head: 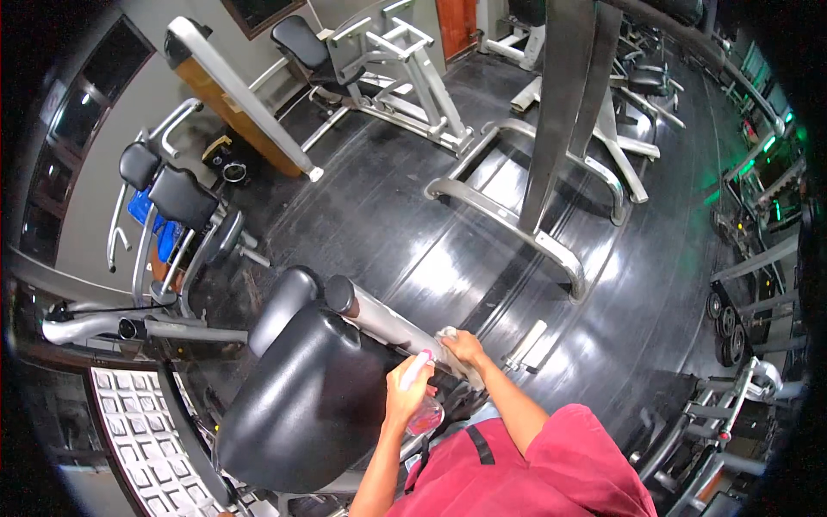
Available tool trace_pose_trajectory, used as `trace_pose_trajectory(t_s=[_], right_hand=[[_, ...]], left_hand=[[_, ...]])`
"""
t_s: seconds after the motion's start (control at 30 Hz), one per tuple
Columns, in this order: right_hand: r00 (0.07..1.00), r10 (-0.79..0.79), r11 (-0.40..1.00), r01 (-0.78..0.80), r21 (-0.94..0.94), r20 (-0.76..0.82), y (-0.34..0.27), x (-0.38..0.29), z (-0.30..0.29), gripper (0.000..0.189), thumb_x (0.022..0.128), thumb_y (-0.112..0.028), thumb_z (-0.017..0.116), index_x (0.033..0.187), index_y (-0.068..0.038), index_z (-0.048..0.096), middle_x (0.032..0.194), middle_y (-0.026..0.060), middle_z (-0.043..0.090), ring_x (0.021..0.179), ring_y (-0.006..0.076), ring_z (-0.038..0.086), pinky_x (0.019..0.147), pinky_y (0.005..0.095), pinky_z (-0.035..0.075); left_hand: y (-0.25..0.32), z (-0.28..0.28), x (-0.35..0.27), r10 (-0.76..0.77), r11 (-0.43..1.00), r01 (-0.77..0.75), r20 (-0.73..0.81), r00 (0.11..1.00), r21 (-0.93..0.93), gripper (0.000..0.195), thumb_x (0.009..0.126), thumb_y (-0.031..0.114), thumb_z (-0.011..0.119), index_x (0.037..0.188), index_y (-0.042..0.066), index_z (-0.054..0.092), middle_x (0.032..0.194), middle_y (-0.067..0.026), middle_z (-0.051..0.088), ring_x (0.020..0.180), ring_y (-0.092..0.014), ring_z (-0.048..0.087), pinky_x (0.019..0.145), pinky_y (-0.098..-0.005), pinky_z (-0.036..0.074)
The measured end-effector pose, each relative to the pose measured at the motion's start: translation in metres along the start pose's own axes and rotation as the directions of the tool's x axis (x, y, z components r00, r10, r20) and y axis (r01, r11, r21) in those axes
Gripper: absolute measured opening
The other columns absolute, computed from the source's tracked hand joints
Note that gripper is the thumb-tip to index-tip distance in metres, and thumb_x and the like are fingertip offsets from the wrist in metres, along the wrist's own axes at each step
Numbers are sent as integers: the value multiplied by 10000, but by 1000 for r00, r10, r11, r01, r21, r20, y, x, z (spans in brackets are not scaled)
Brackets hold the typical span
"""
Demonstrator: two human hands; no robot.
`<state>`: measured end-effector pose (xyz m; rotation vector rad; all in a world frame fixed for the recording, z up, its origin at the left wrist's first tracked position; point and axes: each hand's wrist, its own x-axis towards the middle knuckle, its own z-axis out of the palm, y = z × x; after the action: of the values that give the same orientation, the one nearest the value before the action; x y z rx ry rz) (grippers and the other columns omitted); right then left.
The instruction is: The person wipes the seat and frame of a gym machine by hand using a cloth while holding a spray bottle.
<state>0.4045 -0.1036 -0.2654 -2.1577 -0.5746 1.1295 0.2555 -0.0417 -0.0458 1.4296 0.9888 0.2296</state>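
Note:
My left hand (406, 395) grips a clear spray bottle (426, 417) by its neck, below a white and pink trigger head. In my right hand (464, 348) is a pale cloth (465, 371), bunched against the silver metal tube (391, 320) of an exercise machine. A dark cap closes the tube's far end. Just left of the bottle lies the machine's large black padded seat (303, 400), with a smaller black pad (284, 310) behind it. The lower part of the tube is hidden by my hands and the cloth.
A silver machine frame (510, 216) with curved feet stands ahead on the black floor (362, 220). A seated machine with black pads (184, 197) is at left. A short peg (530, 342) juts out right of my right hand. Weight plates (730, 336) hang at right.

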Motion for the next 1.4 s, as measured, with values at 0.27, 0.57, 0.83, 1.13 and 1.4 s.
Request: trace_pose_trajectory(t_s=[0.27, 0.57, 0.83, 1.13, 1.4], right_hand=[[979, -203, 972, 201, 122, 10, -81, -37, -22, 584, 830, -474, 630, 1122, 31, 637, 1127, 256, 628, 1059, 395, 610, 896, 433, 466], [979, -205, 973, 201, 110, 18, 32, -4, 6, 392, 869, -337, 637, 1164, -80, 660, 1050, 135, 688, 1007, 295, 641, 910, 368, 482], [958, -284, 886, 278, 371, -41, -85, -52, -31, 381, 881, -344, 634, 1197, -130, 642, 1086, 118, 694, 993, 215, 664, 861, 346, 497], [997, 17, 713, -66, 698, 76, -9, -130, -59, 446, 908, -361, 602, 1208, -31, 608, 1072, 40, 634, 976, 136, 583, 861, 275, 452], [999, -14, 912, 33, 409, -51, 46, -185, -95, 780, 760, -196, 767, 1392, -25, 344, 1286, 77, 505, 1180, 202, 503, 1017, 325, 400]], left_hand=[[-21, -4, 8, -4, 995, 4, 4, 1000, 96, 213, 864, 197, 623, 828, -13, 612, 702, -44, 578, 544, -135, 596, 514, -300, 526], [-24, -9, 16, 26, 986, -42, 101, 995, 159, 229, 880, 237, 646, 855, 11, 618, 700, -31, 567, 570, -124, 602, 525, -294, 522], [-24, -16, 13, 40, 997, -45, 89, 995, 59, 268, 910, 265, 618, 934, -3, 623, 673, -63, 579, 510, -150, 594, 509, -307, 494], [-38, -10, 12, 142, 987, -138, 55, 988, -82, 254, 907, 230, 626, 913, -23, 635, 616, -21, 557, 481, -96, 546, 470, -264, 458], [-44, 0, 13, 286, 948, -263, -117, 951, 182, 302, 807, 262, 635, 778, -39, 638, 602, -190, 606, 532, -303, 630, 554, -400, 477]])
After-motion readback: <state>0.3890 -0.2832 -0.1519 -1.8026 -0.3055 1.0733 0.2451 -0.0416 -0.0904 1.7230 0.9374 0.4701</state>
